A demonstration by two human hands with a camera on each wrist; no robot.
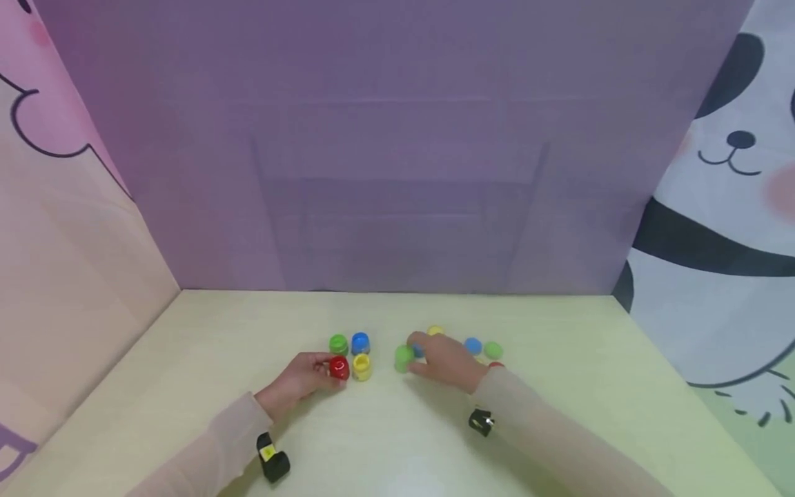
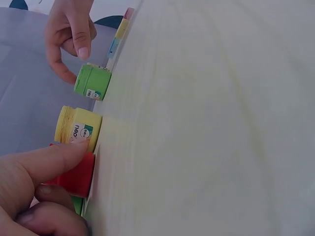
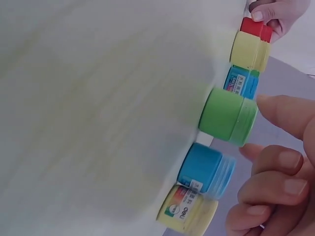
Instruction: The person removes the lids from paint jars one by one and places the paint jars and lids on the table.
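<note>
My left hand [image 1: 304, 376] grips a small red jar [image 1: 339, 368] between thumb and fingers, at the tabletop. Beside it stand a yellow jar [image 1: 361, 368], a green jar [image 1: 338, 345] and a blue jar [image 1: 360, 343], forming a close group. My right hand [image 1: 448, 359] is around the top of another green jar [image 3: 226, 118], thumb and index finger spread at its rim; in the right wrist view the fingertips look slightly apart from it. Behind that one are a second blue jar [image 3: 199, 162] and a second yellow jar [image 3: 184, 209], partly hidden by the hand in the head view.
Flat round pieces lie right of the right hand: a blue one [image 1: 473, 346], a green one [image 1: 493, 350] and a red one [image 1: 495, 364], partly covered by the wrist. A purple panel [image 1: 397, 241] rises behind the pale table [image 1: 397, 442], with printed cloth walls at both sides.
</note>
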